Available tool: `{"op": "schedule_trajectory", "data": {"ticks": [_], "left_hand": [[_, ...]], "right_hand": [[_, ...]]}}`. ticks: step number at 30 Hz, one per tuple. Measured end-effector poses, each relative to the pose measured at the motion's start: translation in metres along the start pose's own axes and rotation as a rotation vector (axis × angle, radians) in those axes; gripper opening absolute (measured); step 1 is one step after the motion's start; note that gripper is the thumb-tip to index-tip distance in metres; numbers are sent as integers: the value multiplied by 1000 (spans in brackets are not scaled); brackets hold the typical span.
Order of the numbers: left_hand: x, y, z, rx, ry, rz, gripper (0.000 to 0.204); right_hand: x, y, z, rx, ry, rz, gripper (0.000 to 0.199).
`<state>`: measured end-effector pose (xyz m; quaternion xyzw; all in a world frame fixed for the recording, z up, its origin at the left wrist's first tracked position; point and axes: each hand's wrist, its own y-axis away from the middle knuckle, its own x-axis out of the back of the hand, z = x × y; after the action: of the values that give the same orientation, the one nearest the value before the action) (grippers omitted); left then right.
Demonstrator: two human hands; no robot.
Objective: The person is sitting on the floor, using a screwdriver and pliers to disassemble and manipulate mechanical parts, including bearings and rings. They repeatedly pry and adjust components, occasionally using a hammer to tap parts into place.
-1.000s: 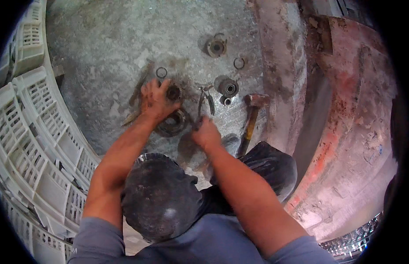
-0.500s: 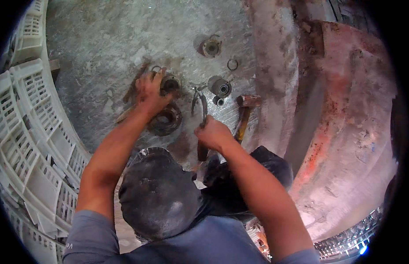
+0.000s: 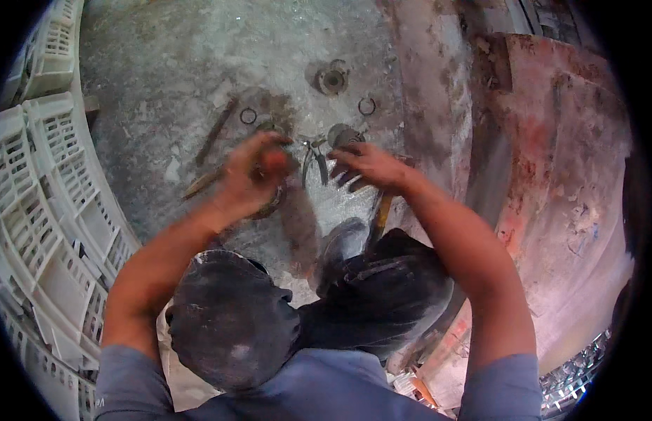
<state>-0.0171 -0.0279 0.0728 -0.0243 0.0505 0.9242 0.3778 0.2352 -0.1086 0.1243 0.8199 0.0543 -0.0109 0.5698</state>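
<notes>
My left hand is blurred, its fingers curled over a dark round metal part on the grey concrete floor; whether it grips anything is unclear. My right hand hovers with fingers spread just right of a pair of pliers. It covers the head of a hammer, whose wooden handle shows below the hand. A round bearing-like part lies right above my right fingers.
A flanged round part and two thin metal rings lie farther out. Two metal rods rest to the left. White plastic crates line the left side. A rusty red metal body curves along the right.
My right hand has moved up from near my knee to the hammer head and spread its fingers. My left hand has shifted slightly and is now blurred.
</notes>
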Motion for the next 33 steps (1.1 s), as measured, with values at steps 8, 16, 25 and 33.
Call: {"op": "schedule_trajectory", "data": {"ticks": [8,16,25,33], "left_hand": [[25,-16,-13,455,326,313,25],[15,-11,-29,285,177,150,31],[-12,3,-50,-379,-142,-6,34],[-49,-2,-51,-212,-140,-95,62]], "right_hand": [[67,16,225,-110,525,739,59],[64,-27,254,-195,637,808,49],[64,49,161,-170,249,722,41],[27,128,33,325,378,527,37]]}}
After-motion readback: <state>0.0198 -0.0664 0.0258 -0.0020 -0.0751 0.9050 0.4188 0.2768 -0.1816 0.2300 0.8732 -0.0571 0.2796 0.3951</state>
